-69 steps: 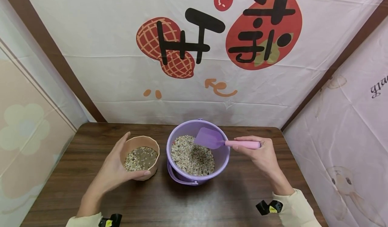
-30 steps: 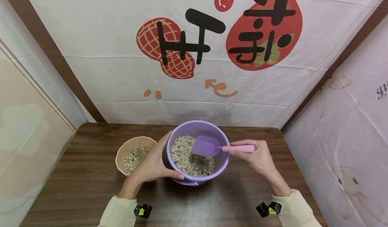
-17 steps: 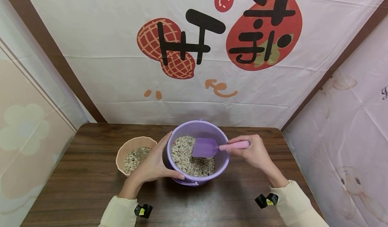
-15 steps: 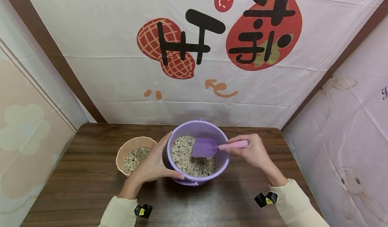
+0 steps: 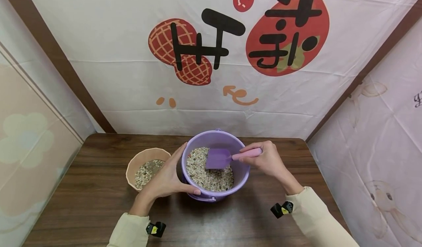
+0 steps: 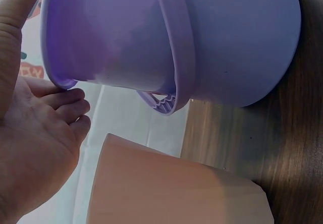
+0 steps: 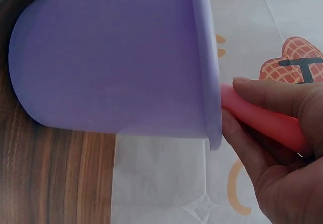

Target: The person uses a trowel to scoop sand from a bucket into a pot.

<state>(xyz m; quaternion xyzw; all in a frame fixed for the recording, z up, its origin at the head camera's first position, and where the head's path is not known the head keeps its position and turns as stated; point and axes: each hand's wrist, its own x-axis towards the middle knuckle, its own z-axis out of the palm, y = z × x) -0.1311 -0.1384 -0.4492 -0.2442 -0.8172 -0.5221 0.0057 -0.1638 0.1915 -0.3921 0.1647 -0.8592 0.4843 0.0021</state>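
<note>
Two hands were at work around one purple bucket [image 5: 214, 140], which stood between them on the one table [image 5: 237, 221]. The left hand [image 5: 168, 179] held the bucket's near-left side, its thumb and fingers spread round the rim. The right hand [image 5: 265, 159] gripped the pink handle of one scoop [image 5: 218, 159], whose single purple blade lay inside the bucket, left of that hand, over a bed of gravel [image 5: 207, 181]; whether it touched the stones could not be told. One peach pot [image 5: 132, 168], partly hidden by the left hand, stood just to that hand's left, with more gravel inside. Two pale sleeves [image 5: 128, 232] covered the forearms behind the hands.
</note>
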